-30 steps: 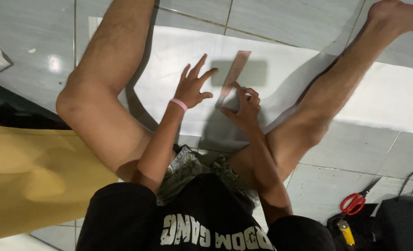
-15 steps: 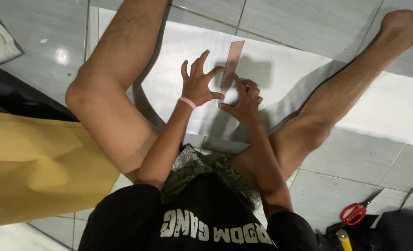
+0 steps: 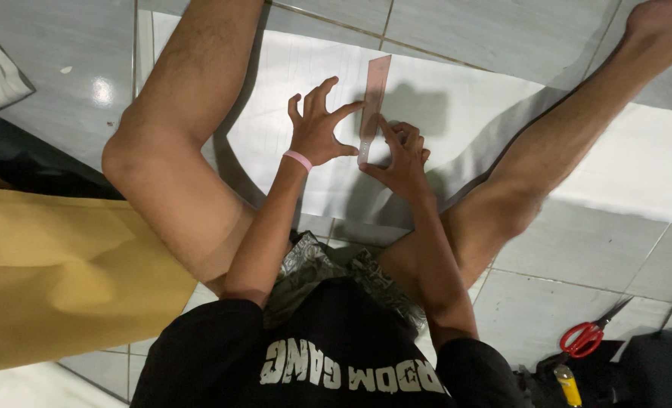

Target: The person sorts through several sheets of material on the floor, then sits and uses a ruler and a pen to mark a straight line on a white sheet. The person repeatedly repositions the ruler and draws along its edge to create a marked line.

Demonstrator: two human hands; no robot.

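Left hand point(image 3: 317, 128) was spread wide, fingertips point(image 3: 357, 106) pressing on the long edge of a clear pinkish ruler point(image 3: 372, 106), apparently to pin it flat so it would not slide. Right hand point(image 3: 402, 155) had its fingers bunched together at the ruler's near end, thumb on the corner; whether it held a pencil could not be told. The ruler lay lengthwise, pointing away from the person, on a large white paper sheet point(image 3: 487, 83) spread over the grey floor tiles point(image 3: 563, 249) between the splayed bare legs. A pink wristband point(image 3: 298, 159) sat on the left wrist. A tan paper sheet point(image 3: 56, 279) lay off to the left; red-handled scissors point(image 3: 587, 337) well apart at lower right.
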